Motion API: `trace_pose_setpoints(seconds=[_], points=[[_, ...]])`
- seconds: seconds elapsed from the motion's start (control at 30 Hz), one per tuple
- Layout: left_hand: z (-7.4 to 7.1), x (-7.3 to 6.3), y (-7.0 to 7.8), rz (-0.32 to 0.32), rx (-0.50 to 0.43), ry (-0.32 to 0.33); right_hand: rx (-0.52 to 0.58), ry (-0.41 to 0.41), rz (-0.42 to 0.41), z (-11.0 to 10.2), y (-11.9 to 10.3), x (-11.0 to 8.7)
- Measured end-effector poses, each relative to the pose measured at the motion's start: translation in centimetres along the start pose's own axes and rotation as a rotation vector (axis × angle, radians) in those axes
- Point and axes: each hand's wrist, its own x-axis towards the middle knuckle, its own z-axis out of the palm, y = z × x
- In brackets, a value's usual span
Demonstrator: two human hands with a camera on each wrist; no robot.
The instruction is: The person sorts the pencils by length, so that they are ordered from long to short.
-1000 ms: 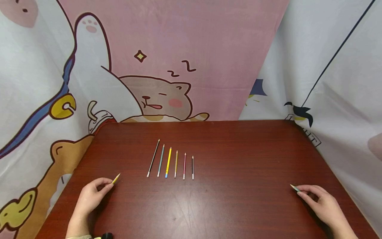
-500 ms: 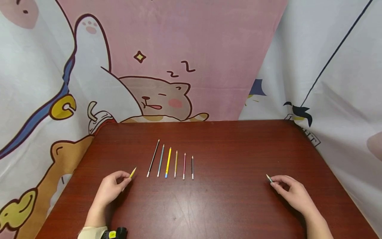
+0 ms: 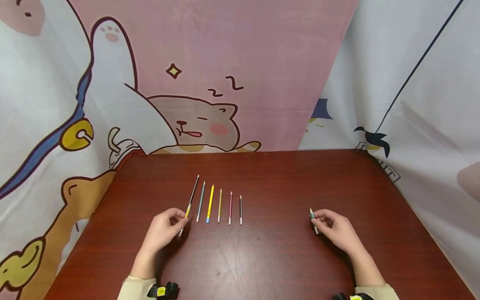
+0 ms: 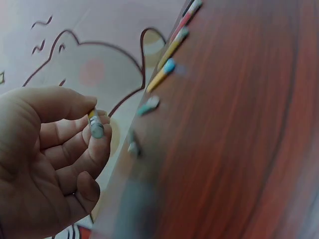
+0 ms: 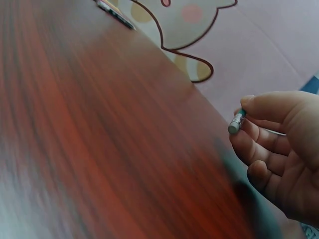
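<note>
My left hand [image 3: 165, 228] pinches a short yellow pencil [image 3: 187, 211] between thumb and fingers, tip pointing away. In the head view this pencil overlaps the lower part of a long black pencil [image 3: 194, 188], the leftmost of a row. The held pencil's pale eraser end [image 4: 96, 130] faces the left wrist camera. On the right side, my right hand [image 3: 335, 228] pinches a short green pencil [image 3: 312, 215], its eraser end [image 5: 234, 126] visible in the right wrist view. Beside the black pencil lie a teal pencil [image 3: 201, 201] and a yellow pencil [image 3: 210, 203] with a blue end.
The row continues rightward with a gold-brown pencil [image 3: 220, 206], a crimson pencil [image 3: 230, 208] and a short dark pencil [image 3: 241, 210], tops stepping downward. All lie on a reddish-brown table [image 3: 277, 258]. A cartoon-printed cloth [image 3: 281, 75] hangs behind it.
Both hands have moved inward over the table, each still holding its pencil. The left hand has reached the row's left end; the right hand has come leftward. The row has stayed put.
</note>
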Motion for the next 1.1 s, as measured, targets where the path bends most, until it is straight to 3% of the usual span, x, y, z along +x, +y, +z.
trace_pose_setpoints(seconds=[0.27, 0.57, 0.77, 1.1], points=[[3.2, 1.2, 2.8, 0.048, -0.117, -0.035, 0.091, -0.04, -0.005, 2.2, -1.9, 1.4], [6.2, 2.5, 5.4, 0.127, -0.052, -0.015, 0.156, -0.079, -0.043, 5.0, -3.7, 2.6], [7.9, 2.8, 6.7, 0.125, -0.052, -0.002, 0.16, -0.098, -0.044, 6.3, -4.7, 3.3], [10.4, 3.3, 8.7, 0.101, -0.036, 0.019, 0.171, -0.056, -0.018, 8.1, -5.8, 4.4]])
